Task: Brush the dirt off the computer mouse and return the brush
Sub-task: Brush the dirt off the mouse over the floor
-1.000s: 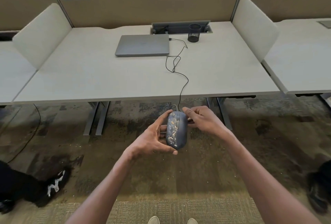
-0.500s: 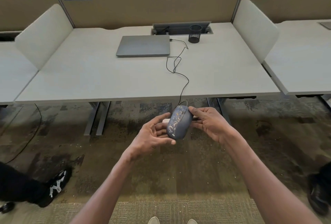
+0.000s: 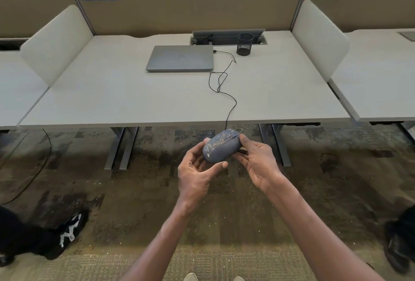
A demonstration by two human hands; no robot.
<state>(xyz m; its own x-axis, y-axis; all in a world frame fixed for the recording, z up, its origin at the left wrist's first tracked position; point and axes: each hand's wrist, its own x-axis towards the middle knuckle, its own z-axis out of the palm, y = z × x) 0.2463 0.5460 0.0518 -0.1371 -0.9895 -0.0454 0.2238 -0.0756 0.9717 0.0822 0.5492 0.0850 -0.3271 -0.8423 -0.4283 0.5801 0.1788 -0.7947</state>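
Both hands are being used on the dark blue-grey, rounded plastic computer mouse (image 3: pixel 221 146), which is being held in the air in front of the pale grey counter (image 3: pixel 157 101), over the mottled carpet floor (image 3: pixel 224 213). The left hand (image 3: pixel 195 173) is being cupped under it, thumb pressed to the near end, fingers (image 3: pixel 207 140) curled behind the far side. The right hand (image 3: pixel 258 161) is being closed on the cable end, thumb on top.

Pale speckled dirt is being shown on the upper shell. For a good brushing, the mouse is best kept tilted away from the body and over the floor, so that loosened grit falls clear; the grip is better kept at the edges, leaving the soiled shell bare. One hand would have to be freed for the brush.

No brush is being clearly shown. A thin dark object is being partly glimpsed under the right hand; its identity cannot be told. The underside of the mouse is hidden. The thin black cable (image 3: pixel 231 105) is being trailed to a closed grey laptop (image 3: pixel 179 57); a black mesh pen cup (image 3: pixel 244 44) appears empty, though its interior is hard to read.
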